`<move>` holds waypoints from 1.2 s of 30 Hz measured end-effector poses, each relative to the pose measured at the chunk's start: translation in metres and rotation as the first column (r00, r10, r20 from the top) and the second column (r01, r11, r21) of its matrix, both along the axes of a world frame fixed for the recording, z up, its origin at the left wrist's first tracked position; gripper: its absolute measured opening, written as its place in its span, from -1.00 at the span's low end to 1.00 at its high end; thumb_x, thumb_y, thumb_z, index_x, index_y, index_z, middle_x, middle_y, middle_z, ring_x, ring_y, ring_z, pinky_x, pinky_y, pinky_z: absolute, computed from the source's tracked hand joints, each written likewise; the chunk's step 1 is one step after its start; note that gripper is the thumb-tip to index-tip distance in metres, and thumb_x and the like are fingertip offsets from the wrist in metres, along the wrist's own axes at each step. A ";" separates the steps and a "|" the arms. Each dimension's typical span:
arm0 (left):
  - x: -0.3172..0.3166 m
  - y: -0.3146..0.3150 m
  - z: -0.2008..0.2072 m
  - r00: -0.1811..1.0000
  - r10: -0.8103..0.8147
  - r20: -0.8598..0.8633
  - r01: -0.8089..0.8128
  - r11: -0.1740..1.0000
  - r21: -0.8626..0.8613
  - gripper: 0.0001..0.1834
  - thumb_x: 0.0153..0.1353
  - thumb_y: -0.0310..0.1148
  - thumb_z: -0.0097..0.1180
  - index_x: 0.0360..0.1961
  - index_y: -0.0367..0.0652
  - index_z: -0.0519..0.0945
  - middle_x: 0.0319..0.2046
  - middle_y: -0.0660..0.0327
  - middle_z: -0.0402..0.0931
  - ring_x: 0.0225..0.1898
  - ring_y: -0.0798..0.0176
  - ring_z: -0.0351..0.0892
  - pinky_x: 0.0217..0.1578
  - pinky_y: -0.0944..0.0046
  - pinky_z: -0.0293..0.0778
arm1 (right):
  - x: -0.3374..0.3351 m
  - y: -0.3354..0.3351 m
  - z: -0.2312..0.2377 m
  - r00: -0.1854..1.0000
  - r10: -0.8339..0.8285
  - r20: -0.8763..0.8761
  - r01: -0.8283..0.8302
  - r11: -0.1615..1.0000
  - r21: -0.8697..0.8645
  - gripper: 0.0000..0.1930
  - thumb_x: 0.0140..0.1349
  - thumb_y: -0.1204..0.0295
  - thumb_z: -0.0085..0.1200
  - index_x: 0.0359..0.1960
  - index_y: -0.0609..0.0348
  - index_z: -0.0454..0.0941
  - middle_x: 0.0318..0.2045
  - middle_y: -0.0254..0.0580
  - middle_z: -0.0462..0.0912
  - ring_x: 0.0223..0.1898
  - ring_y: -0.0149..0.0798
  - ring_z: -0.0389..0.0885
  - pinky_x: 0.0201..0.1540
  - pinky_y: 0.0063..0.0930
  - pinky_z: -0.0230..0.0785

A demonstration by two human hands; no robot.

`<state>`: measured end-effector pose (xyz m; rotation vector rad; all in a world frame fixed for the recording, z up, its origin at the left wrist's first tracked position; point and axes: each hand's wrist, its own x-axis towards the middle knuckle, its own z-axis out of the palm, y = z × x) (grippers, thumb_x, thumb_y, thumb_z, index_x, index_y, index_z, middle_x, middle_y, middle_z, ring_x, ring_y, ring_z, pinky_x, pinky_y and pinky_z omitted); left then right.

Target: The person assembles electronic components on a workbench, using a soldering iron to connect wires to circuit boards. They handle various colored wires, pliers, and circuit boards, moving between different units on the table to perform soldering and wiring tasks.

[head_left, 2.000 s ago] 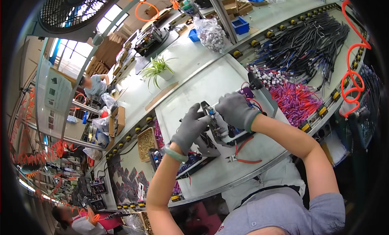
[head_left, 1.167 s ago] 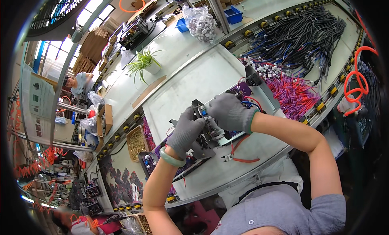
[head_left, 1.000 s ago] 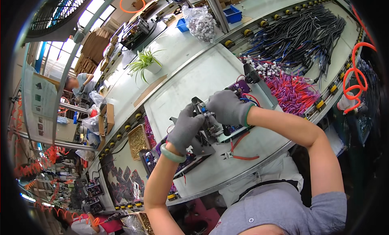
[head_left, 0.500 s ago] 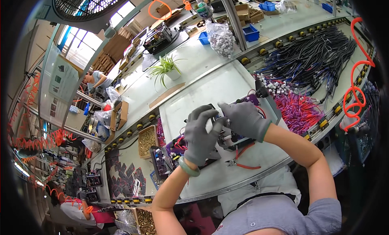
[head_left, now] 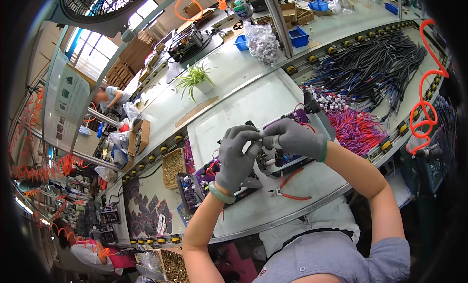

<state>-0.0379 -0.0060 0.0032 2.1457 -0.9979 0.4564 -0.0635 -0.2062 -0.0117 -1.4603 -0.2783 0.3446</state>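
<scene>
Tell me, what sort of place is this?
Probably an electronics assembly workshop. A heap of dark cables and a pile of red and purple wires lie at the right, and the gloved left hand and right hand are over an open electronic unit.

Left hand (head_left: 237, 158) and right hand (head_left: 295, 138) are sitting mid-dial, by the unit (head_left: 278, 163) on the board (head_left: 273, 100). Pliers (head_left: 279, 192) are lying at 5 o'clock. Wires (head_left: 358, 131) are sprawling at 3, cables (head_left: 373, 71) lying beyond them at 2. Bag's (head_left: 261, 41) sitting way back at 12, bin (head_left: 299, 41) sitting just past it toward 1. Plant's (head_left: 196, 78) hanging out around 10:30, parts box (head_left: 164, 170) sitting around 8:30, plates (head_left: 155, 205) lying at 8.
</scene>
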 end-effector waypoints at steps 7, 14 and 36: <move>-0.008 0.011 -0.010 0.975 0.220 0.008 -0.185 0.801 0.570 -0.61 0.20 -0.06 0.05 -0.19 -0.17 0.60 -0.35 0.06 0.59 -0.21 0.01 0.59 0.22 -0.04 0.23 | 0.040 0.007 -0.004 0.982 0.041 0.183 0.103 0.695 -0.711 -0.72 0.04 0.33 0.04 -0.28 0.16 0.71 -0.33 -0.01 0.72 -0.24 -0.01 0.68 -0.06 -0.28 0.48; -0.015 0.010 -0.013 0.978 0.204 -0.034 -0.114 0.667 0.736 -0.60 0.28 -0.03 -0.16 -0.23 -0.12 0.58 -0.67 0.16 0.52 -0.43 0.02 0.60 0.32 -0.16 0.02 | 0.056 0.009 -0.019 0.997 0.052 0.054 -0.005 0.771 -0.637 -0.68 0.01 0.36 0.04 -0.22 0.15 0.71 -0.31 0.02 0.71 -0.21 -0.05 0.68 -0.07 -0.31 0.48; -0.016 0.008 -0.016 0.988 0.141 -0.060 -0.087 0.839 0.538 -0.68 0.25 -0.17 -0.08 -0.17 -0.16 0.56 -0.66 0.15 0.51 -0.45 -0.01 0.58 0.12 -0.05 0.31 | 0.063 0.004 -0.005 0.987 0.152 -0.061 -0.160 0.821 -0.548 -0.78 0.08 0.50 0.11 -0.27 0.37 0.67 -0.43 -0.13 0.71 -0.39 -0.39 0.60 -0.25 -0.53 0.45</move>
